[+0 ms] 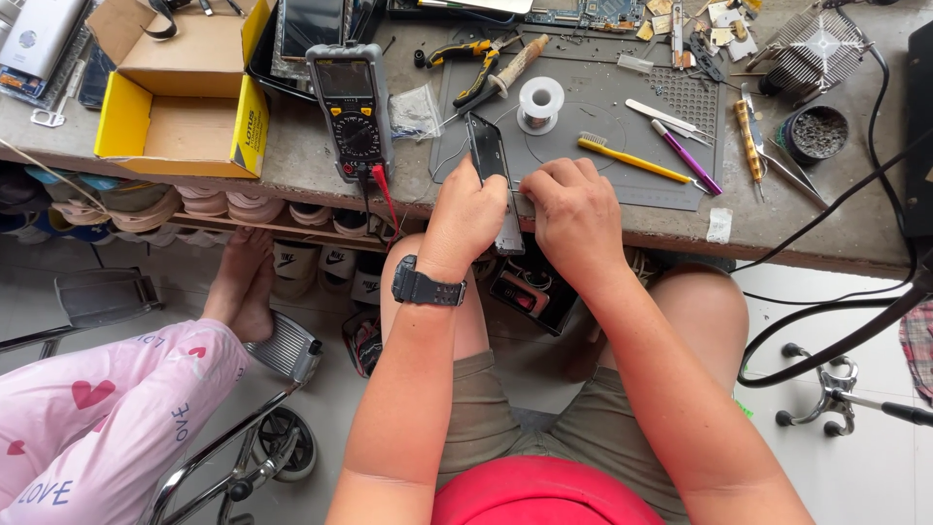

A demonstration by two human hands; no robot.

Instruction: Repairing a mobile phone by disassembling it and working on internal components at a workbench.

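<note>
Both hands [465, 219] [573, 209] closed, gripping dark phone [489, 156].

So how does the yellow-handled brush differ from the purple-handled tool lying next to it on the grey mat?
The yellow-handled brush is longer and ends in a row of pale bristles at its left end; the purple-handled tool is shorter and runs down to a thin metal tip at its lower right end. The brush lies at a shallow slant, the purple tool at a steeper one. Both are slim, lie flat on the grey mat, and neither hand touches them.

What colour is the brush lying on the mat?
The brush is yellow with pale bristles, seen in the head view.
</note>
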